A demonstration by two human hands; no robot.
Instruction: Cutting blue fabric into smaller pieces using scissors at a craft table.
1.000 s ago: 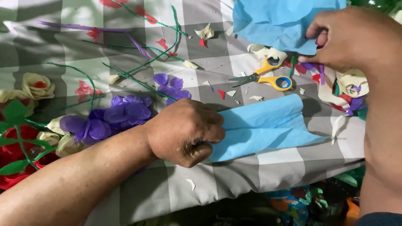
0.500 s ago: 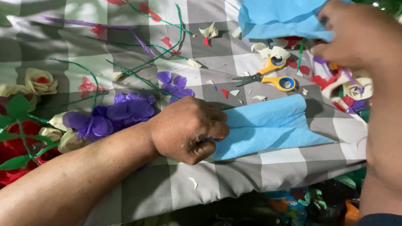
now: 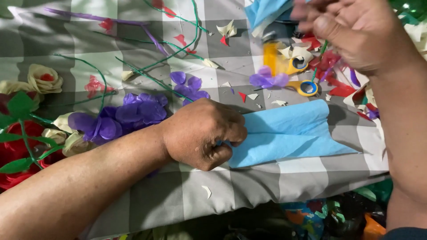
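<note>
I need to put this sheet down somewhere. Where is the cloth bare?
Barest: the checked cloth along its near edge, below the left hand and folded blue paper, with only small scraps. Crowded: purple paper flowers and green wire stems at left; yellow scissors and cuttings under the right hand.

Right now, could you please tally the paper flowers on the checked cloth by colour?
Purple flowers: 3 (large cluster, smaller bloom, one by the scissors)
Cream roses: 3 that I can make out
Red flowers: 1 cluster at the left edge, partly cut off
Total: 7
</note>
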